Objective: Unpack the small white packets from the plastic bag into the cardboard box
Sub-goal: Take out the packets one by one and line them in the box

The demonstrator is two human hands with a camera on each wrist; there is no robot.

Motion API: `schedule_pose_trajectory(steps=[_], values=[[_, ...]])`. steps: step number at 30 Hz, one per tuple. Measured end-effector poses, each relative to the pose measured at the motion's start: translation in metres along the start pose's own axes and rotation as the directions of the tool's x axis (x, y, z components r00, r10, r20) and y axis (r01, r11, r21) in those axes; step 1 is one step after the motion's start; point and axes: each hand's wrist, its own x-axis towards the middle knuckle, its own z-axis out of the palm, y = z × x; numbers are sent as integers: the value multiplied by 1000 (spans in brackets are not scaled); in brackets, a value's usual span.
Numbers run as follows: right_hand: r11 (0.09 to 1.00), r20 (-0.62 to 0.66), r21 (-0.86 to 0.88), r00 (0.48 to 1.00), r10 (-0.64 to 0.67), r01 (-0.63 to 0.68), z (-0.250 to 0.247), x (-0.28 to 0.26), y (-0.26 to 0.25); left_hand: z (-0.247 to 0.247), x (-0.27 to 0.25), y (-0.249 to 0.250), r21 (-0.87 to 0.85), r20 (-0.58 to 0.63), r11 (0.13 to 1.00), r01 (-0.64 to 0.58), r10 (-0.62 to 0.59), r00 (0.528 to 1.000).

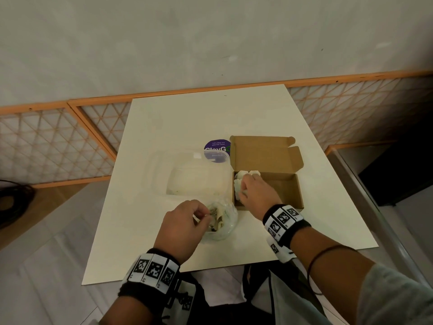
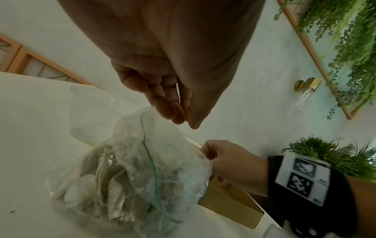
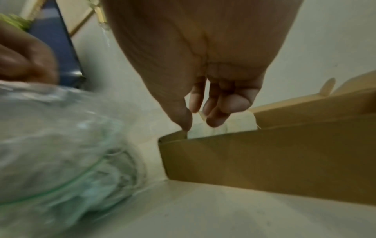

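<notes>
At a white bench, the left hand pinches the rim of a clear plastic bag of small white packets beside an open cardboard box. The right hand, fingers curled downward, reaches into the box's left end among white packets there; whether it grips one cannot be told.

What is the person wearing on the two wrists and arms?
Each wrist carries a black band with white square tags printed with black block patterns: left wrist, right wrist. The right forearm also has a thin dark cord and a grey sleeve.
</notes>
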Motion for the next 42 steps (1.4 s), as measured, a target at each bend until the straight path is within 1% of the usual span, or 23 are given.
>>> schedule_pose_trajectory(steps=[4, 6, 8, 11, 15, 18, 20, 22, 24, 26, 27, 28, 30, 31, 34, 36, 39, 40, 42], values=[[998, 91, -10, 994, -56, 57, 11, -17, 8, -1, 2, 1, 57, -43, 998, -22, 24, 999], [997, 122, -7, 989, -80, 81, 13, -24, 15, -1, 2, -1, 105, -70, 994, -10, 17, 997], [991, 167, -5, 978, -129, 131, 13, -29, 23, -2, 2, -5, 149, -50, 989, 25, -17, 999], [974, 248, -59, 949, -197, 217, 8, -37, 33, -3, 3, -9, 139, 13, 988, 72, -74, 997], [967, 256, -87, 944, -211, 239, 0, -47, 41, -2, 3, -9, 96, 57, 992, 84, -90, 994], [966, 266, -83, 939, -217, 246, -7, -50, 39, 1, 4, -10, 96, 53, 992, 87, -92, 994], [965, 215, -58, 947, -239, 257, -15, -51, 30, 1, 5, -11, 109, 59, 989, 99, -106, 993], [952, 138, -10, 943, -301, 306, -22, -54, 13, 3, 5, -14, 131, 73, 986, 102, -113, 991], [920, 94, 60, 916, -391, 387, -27, -56, -8, 4, 5, -15, 146, 87, 984, 104, -118, 989], [883, 127, 76, 874, -469, 463, -24, -59, -30, 5, 5, -15, 164, 106, 982, 94, -112, 988], [871, 166, 34, 856, -489, 490, -19, -58, -39, 6, 5, -14, 173, 118, 982, 82, -103, 988], [863, 204, -42, 850, -486, 504, -11, -57, -45, 7, 5, -13, 179, 127, 982, 67, -90, 988], [858, 240, -201, 873, -424, 472, 5, -52, -55, 9, 5, -12, 182, 137, 983, 35, -60, 989], [859, 242, -249, 888, -391, 447, 11, -49, -57, 10, 5, -12, 185, 136, 983, 19, -44, 990], [843, 245, -328, 900, -361, 427, 24, -42, -60, 12, 3, -14, 252, 123, 967, -21, -10, 992], [873, 209, -255, 905, -370, 416, 26, -38, -55, 11, 5, -16, 300, 97, 953, -35, 6, 995], [944, 174, 26, 928, -329, 330, 13, -38, -48, 8, 10, -19, 328, 59, 944, -29, 10, 998], [946, 151, 125, 936, -317, 300, 8, -38, -45, 7, 11, -18, 320, 54, 947, -18, 1, 999], [919, 83, 296, 952, -295, 259, -1, -41, -42, 6, 12, -16, 291, 59, 957, -9, -9, 998]])
